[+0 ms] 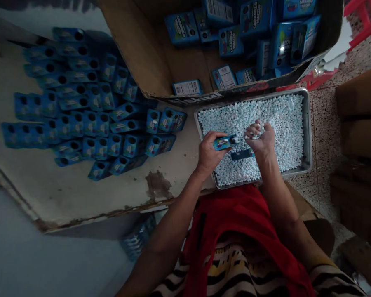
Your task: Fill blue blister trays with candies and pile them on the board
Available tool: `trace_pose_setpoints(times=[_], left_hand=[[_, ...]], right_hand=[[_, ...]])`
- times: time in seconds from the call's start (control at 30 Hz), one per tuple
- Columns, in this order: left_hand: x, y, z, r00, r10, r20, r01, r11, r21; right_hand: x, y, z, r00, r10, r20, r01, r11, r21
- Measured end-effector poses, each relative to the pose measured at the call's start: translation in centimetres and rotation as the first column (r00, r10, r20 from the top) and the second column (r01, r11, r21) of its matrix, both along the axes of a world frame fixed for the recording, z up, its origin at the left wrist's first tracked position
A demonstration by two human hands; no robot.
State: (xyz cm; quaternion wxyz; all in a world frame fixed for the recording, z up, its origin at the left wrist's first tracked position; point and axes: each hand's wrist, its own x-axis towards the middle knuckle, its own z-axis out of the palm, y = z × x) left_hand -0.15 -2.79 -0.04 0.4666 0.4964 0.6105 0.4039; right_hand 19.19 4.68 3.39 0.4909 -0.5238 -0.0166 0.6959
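Head view: blue candy boxes [72,103] fill the left, print illegible; right of centre, the left hand [208,150] grasps a small box [221,142], fingers covering its left end; rightward, the right hand's [262,142] fingers curl round pale candies [256,133] above a metal tray [309,136].

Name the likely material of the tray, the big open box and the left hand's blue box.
Tray: probably metal; grey, sheen along its rim.
Big open box: likely cardboard; matte brown walls.
Blue box in the left hand: apparently thin card, from its flat printed side; finish unclear.
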Motion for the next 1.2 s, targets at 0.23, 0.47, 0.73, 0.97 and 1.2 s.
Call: trace_pose_setpoints(times=[0.23, 0.47, 0.73, 0.97, 1.2], left_hand=[[-6.7, -4.0, -2.5, 0.846, 0.529, -0.069, -0.534, 0.838, -0.117], [-10.2, -5.1, -6.3, 0.712, 0.594, -0.375, -0.674, 0.727, -0.128], [4.1, -5.1, 0.1, 0.892, -0.094, -0.442, 0.128, 0.991, 0.048], [6.9, -1.9, -0.6, 0.981, -0.190, -0.030, 0.188, 0.979, -0.079], [6.5, -1.4, 0.6, 0.995, -0.070, 0.077, 0.076, 0.994, -0.083]], right_hand=[[11.1, -2.7, 0.8, 0.994, -0.073, 0.080, 0.088, 0.975, -0.202], [12.7, -6.1, 1.5, 0.994, -0.044, 0.098, 0.053, 0.994, -0.091], [10.5, -5.4, -0.4, 0.994, -0.107, 0.016, 0.108, 0.982, -0.155], [10.0, -6.1, 3.2, 0.990, -0.125, -0.060, 0.119, 0.989, -0.086], [8.2, -4.3, 6.1, 0.995, -0.101, 0.001, 0.101, 0.994, 0.032]])
